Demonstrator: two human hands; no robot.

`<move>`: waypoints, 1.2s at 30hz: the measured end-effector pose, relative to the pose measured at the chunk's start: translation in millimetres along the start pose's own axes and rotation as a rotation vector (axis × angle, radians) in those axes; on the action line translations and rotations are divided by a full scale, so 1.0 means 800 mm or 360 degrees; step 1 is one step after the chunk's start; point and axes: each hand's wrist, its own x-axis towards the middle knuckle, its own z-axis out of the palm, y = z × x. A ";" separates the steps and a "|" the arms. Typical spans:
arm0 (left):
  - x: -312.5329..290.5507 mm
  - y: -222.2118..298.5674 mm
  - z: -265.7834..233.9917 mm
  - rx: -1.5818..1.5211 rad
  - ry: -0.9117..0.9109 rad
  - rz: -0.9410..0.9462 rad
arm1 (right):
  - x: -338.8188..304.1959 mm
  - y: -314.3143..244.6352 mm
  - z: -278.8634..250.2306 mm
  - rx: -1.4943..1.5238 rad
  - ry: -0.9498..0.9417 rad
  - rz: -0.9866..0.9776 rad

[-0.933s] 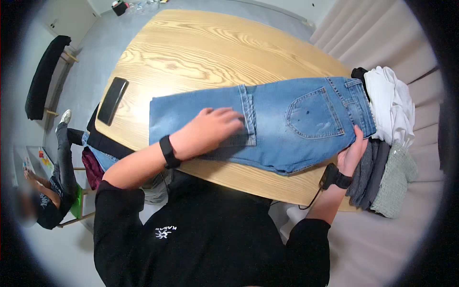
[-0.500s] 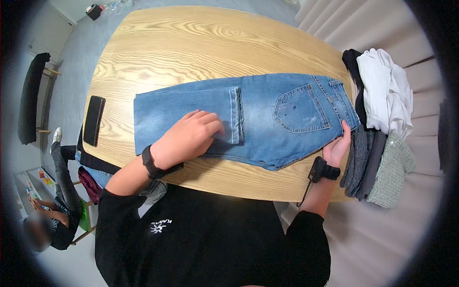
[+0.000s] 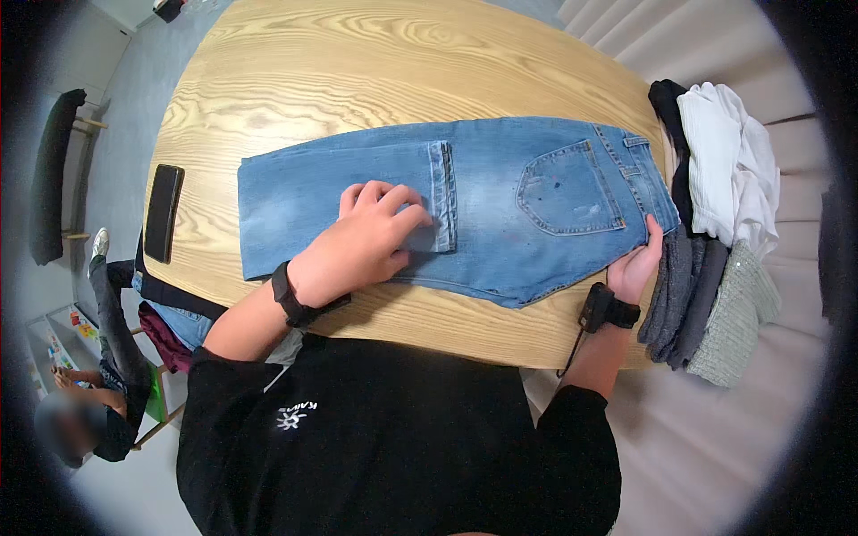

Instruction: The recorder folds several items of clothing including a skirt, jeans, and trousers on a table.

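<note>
A pair of blue jeans [image 3: 487, 205] lies sideways on the wooden table [image 3: 375, 62], folded lengthwise, its waistband to the right and a back pocket facing up. The lower leg is turned back over itself, and the hem lies across the middle. On that folded leg, just left of the hem, rests my left hand [image 3: 366, 237], its fingers apart and slightly bent. My right hand [image 3: 636, 263] grips the waistband's near corner, thumb on top; the other fingers are partly hidden beneath it.
A black phone [image 3: 164, 214] lies at the table's left edge. To the right are folded dark garments [image 3: 684, 295], a white garment [image 3: 719, 170] and a pale green knit [image 3: 728, 317]. More clothes [image 3: 174, 330] are at lower left. Another person [image 3: 107, 384] sits beyond them.
My left hand's fingers have spread and lie flatter on the folded leg. The right hand keeps its place at the waistband. The whole view has shifted slightly.
</note>
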 end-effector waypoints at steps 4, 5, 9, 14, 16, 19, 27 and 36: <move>0.000 0.006 0.012 0.0406 0.0080 0.0039 | 0.004 0.003 -0.001 0.0005 0.0008 -0.0021; 0.000 0.006 0.010 0.0408 0.0084 0.0034 | 0.003 0.003 -0.001 0.0005 0.0001 -0.0019; 0.005 0.001 0.002 0.0466 0.0023 -0.0016 | 0.003 0.002 -0.002 -0.0037 0.0015 -0.0026; 0.002 0.004 -0.011 0.0449 0.0090 -0.0108 | 0.000 0.001 -0.008 -0.0066 -0.0002 -0.0049; 0.001 0.002 -0.009 0.0297 0.0174 -0.0026 | -0.003 0.000 -0.003 -0.0053 -0.0006 -0.0035; 0.005 -0.001 0.000 0.0437 0.0157 0.0007 | -0.004 -0.001 -0.001 -0.0051 0.0014 -0.0021; 0.021 -0.035 -0.024 -0.0172 0.0386 0.0010 | 0.000 0.003 0.001 -0.0118 0.0032 -0.0095; -0.050 -0.121 -0.163 -0.1016 0.1956 -0.0347 | 0.007 -0.003 -0.011 -0.0316 -0.0054 -0.0239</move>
